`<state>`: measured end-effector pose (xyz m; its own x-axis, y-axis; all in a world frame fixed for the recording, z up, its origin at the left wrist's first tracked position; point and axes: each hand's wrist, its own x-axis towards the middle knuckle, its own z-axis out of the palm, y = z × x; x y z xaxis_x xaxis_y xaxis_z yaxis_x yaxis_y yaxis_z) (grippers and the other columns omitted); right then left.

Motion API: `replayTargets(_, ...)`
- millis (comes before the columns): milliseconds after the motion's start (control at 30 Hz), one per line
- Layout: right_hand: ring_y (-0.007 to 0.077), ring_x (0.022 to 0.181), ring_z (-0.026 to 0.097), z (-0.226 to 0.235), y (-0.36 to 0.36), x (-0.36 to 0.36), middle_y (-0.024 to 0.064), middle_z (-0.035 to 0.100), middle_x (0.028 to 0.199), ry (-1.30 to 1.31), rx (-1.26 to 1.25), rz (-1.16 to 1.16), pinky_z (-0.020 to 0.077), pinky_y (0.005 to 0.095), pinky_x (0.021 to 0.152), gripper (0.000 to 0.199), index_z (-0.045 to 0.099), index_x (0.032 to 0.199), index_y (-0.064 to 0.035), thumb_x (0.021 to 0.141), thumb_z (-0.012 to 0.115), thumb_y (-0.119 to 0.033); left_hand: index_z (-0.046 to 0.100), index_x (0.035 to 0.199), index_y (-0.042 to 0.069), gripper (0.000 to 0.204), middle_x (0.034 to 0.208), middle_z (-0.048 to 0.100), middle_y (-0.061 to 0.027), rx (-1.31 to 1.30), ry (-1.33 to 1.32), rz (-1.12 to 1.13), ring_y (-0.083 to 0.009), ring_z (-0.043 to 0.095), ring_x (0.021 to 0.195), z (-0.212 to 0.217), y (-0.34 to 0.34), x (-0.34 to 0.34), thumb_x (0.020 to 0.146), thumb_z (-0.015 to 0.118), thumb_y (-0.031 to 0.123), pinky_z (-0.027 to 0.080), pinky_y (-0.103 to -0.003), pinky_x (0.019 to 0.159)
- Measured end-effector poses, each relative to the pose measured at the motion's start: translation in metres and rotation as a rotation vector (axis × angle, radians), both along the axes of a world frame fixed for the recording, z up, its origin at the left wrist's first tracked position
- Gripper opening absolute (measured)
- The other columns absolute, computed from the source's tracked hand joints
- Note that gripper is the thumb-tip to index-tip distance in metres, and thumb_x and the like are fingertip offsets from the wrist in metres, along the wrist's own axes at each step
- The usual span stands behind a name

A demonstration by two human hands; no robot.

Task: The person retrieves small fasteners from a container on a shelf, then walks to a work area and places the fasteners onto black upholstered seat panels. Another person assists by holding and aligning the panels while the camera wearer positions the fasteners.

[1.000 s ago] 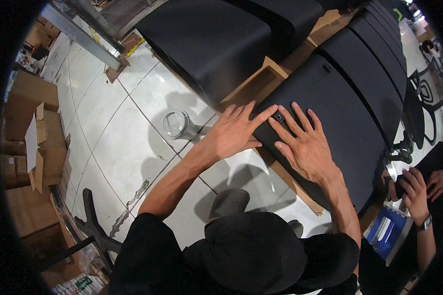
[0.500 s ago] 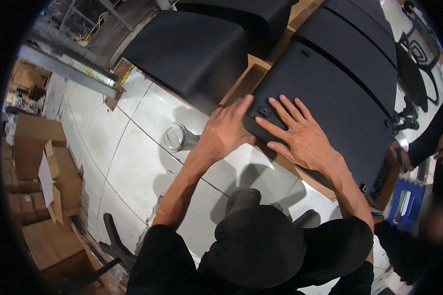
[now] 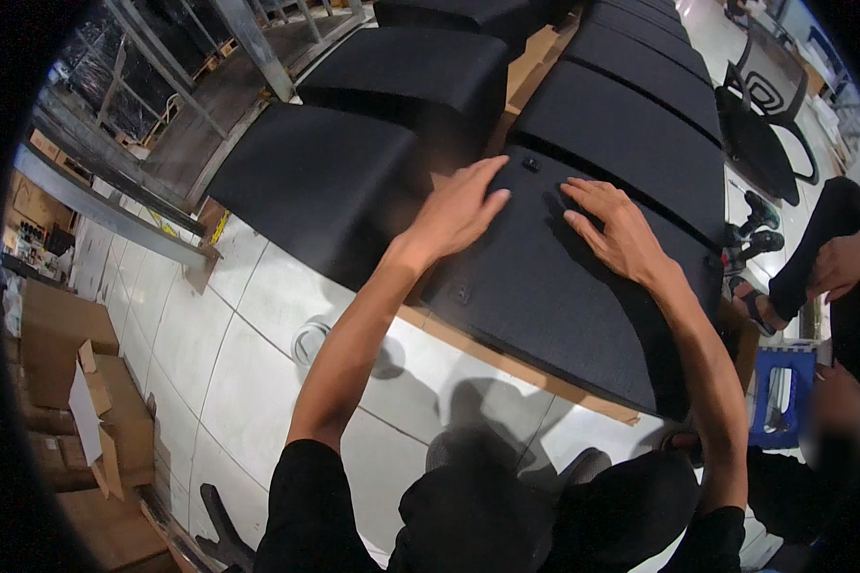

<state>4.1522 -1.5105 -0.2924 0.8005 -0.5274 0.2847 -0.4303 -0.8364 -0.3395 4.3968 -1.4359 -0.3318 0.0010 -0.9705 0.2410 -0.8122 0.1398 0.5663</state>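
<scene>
In front of me lies the nearest of a row of black, box-shaped pieces (image 3: 545,320) with a textured top, resting over cardboard. Small black fittings show on its surface, one (image 3: 531,164) at the far left corner and another (image 3: 462,291) near the front left corner. My left hand (image 3: 454,212) is over its left side, open, fingertips close beside the far left fitting. Farther right, my right hand (image 3: 621,229) hovers low over the far half with fingers extended and a dark shadow beneath. Whether either hand touches the surface I cannot tell. Both hold nothing.
A second row of black pieces (image 3: 306,177) stands at left. A grey-white round container (image 3: 311,341) is on the tiled floor, partly behind my left forearm. Cardboard boxes (image 3: 67,329) are stacked far left. At right are a blue step stool (image 3: 784,396), a black chair (image 3: 760,124) and another person's hand (image 3: 843,260).
Both hands have moved from the near left corner of the black piece to its far side. My view has shifted, showing more of both rows.
</scene>
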Motion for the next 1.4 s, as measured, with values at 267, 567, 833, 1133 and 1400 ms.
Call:
replayTargets(267, 0.0305, 0.122, 0.05, -0.015, -0.042, 0.023, 0.0162, 0.052, 0.142, 0.1, -0.07, 0.03, 0.042, 0.042, 0.104, 0.049, 0.051, 0.14, -0.0069, 0.097, 0.058, -0.03, 0.015, 0.158, 0.014, 0.075, 0.159, 0.022, -0.024, 0.329, -0.305, 0.016, -0.0428, 0.036, 0.139, 0.003, -0.038, -0.016, 0.099, 0.039, 0.054, 0.031, -0.05, 0.116)
replayTargets(567, 0.0352, 0.137, 0.039, -0.027, -0.057, 0.033, 0.017, 0.041, 0.152, 0.228, -0.13, 0.162, 0.0341, 0.0476, 0.111, 0.049, 0.052, 0.143, -0.0189, 0.102, 0.044, -0.045, 0.014, 0.158, 0.014, 0.072, 0.157, 0.024, -0.0263, 0.32, -0.419, 0.021, -0.0462, 0.04, 0.136, 0.007, -0.037, -0.018, 0.101, 0.038, 0.051, 0.033, -0.051, 0.114)
replayTargets(833, 0.0337, 0.14, 0.035, -0.026, -0.067, 0.035, 0.0116, 0.033, 0.157, 0.313, -0.063, 0.199, 0.0312, 0.0472, 0.114, 0.055, 0.042, 0.149, -0.02, 0.104, 0.03, -0.049, 0.017, 0.157, 0.014, 0.073, 0.157, 0.025, -0.0265, 0.32, -0.346, 0.013, -0.0466, 0.043, 0.133, 0.005, -0.037, -0.017, 0.1, 0.037, 0.054, 0.033, -0.056, 0.112)
replayTargets(1133, 0.0323, 0.137, 0.041, -0.023, -0.07, 0.024, 0.0147, 0.042, 0.152, 0.078, -0.048, 0.196, 0.0327, 0.0457, 0.113, 0.045, 0.051, 0.142, -0.0112, 0.101, 0.047, -0.029, 0.015, 0.158, 0.017, 0.071, 0.158, 0.022, -0.0248, 0.359, -0.308, 0.014, -0.05, 0.04, 0.134, 0.007, -0.036, -0.017, 0.1, 0.038, 0.053, 0.034, -0.051, 0.114)
replayTargets(1400, 0.0355, 0.143, 0.031, -0.021, -0.084, 0.024, 0.0152, 0.033, 0.157, 0.384, -0.289, 0.101, 0.03, 0.0478, 0.115, 0.052, 0.044, 0.148, -0.0171, 0.104, 0.037, -0.044, 0.016, 0.158, 0.016, 0.073, 0.157, 0.024, -0.0263, 0.339, -0.333, 0.028, -0.0486, 0.046, 0.13, 0.005, -0.037, -0.018, 0.099, 0.038, 0.054, 0.036, -0.051, 0.112)
